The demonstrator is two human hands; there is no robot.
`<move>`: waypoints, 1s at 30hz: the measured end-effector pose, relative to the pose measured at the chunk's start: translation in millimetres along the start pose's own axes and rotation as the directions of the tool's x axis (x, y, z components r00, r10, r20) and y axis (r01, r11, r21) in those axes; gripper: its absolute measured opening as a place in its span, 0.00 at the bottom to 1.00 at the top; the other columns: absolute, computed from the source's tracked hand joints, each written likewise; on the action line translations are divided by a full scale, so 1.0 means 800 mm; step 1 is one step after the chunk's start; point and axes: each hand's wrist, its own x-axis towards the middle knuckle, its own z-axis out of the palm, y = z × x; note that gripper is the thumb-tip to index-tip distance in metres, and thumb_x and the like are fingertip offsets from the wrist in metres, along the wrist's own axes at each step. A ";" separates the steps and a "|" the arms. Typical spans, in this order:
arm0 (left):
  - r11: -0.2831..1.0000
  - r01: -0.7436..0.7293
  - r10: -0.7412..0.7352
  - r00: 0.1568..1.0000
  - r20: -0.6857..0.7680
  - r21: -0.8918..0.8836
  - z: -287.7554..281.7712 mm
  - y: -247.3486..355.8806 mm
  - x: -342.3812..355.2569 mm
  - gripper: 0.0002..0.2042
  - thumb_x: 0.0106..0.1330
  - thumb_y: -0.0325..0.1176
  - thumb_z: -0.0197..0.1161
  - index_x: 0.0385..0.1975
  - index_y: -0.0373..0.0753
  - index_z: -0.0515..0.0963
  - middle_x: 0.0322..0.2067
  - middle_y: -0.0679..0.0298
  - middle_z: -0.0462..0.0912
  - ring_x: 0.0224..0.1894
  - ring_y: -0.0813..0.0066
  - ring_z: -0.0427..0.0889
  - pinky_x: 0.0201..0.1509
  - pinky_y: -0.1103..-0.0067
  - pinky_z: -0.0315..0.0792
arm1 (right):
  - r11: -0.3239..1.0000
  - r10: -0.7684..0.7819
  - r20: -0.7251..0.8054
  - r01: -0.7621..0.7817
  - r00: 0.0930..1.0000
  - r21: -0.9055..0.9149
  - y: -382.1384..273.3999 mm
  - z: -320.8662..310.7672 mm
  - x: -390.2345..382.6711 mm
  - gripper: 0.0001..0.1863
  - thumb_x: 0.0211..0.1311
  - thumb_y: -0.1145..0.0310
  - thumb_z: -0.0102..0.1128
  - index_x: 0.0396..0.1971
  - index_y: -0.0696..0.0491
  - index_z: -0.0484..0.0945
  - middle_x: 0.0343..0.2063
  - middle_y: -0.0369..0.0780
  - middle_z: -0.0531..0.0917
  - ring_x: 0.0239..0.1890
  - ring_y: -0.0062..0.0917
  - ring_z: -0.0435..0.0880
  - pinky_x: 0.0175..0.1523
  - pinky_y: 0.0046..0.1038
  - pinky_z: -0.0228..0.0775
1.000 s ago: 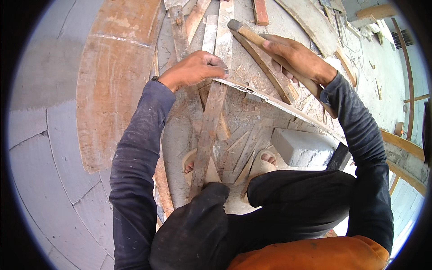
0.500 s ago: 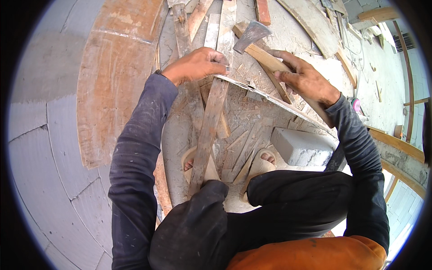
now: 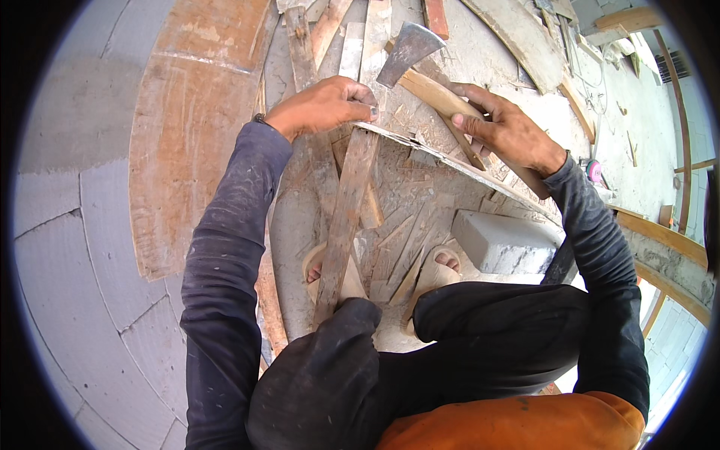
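My right hand (image 3: 516,131) is wrapped round the wooden handle of a hatchet (image 3: 442,97). The steel head of the hatchet is raised beyond the handle, its lower corner just above my left fingertips. With fingers and thumb pinched together, my left hand (image 3: 330,107) is at the far left end of a thin, rough-edged board (image 3: 461,169). Whatever the pinch holds is too small to make out. Under that end of the board a weathered wooden strip (image 3: 349,217) slopes down toward my left knee. The board's other end runs toward my right forearm.
A pale grey block (image 3: 502,244) sits on the floor beside my right foot. Wood splinters and offcuts lie around my sandals. Several planks (image 3: 301,49) lie ahead, and a stained plywood sheet (image 3: 187,150) is at the left. A pink tape measure (image 3: 594,171) lies at the right.
The hatchet head has risen a little and shifted left, with my right hand still round its handle. My left hand and the board's end have moved slightly left.
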 end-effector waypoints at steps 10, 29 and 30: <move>0.984 0.012 -0.023 0.998 -0.056 -0.178 0.001 0.000 -0.007 0.14 0.63 0.45 0.75 0.37 0.41 0.88 0.27 0.74 0.78 0.28 0.84 0.70 0.33 0.81 0.62 | 0.990 -0.001 0.039 0.006 0.999 -0.143 -0.015 -0.006 0.000 0.35 0.78 0.47 0.55 0.74 0.55 0.68 0.62 0.57 0.81 0.65 0.48 0.81 0.73 0.46 0.69; 0.890 0.116 -0.143 0.989 -0.030 -0.441 0.012 -0.020 -0.007 0.14 0.58 0.42 0.80 0.38 0.40 0.88 0.27 0.76 0.77 0.27 0.86 0.66 0.29 0.83 0.58 | 0.995 -0.013 0.055 0.018 0.998 -0.098 -0.024 -0.008 0.007 0.35 0.79 0.48 0.56 0.76 0.54 0.66 0.48 0.54 0.87 0.32 0.30 0.85 0.49 0.36 0.81; 0.882 0.114 -0.136 0.991 -0.017 -0.457 0.013 -0.021 -0.006 0.14 0.58 0.41 0.80 0.37 0.40 0.88 0.28 0.76 0.78 0.27 0.86 0.66 0.29 0.84 0.58 | 0.997 -0.030 -0.021 0.029 0.999 -0.067 -0.023 -0.006 0.007 0.35 0.79 0.48 0.56 0.76 0.53 0.66 0.48 0.54 0.87 0.32 0.30 0.84 0.49 0.36 0.81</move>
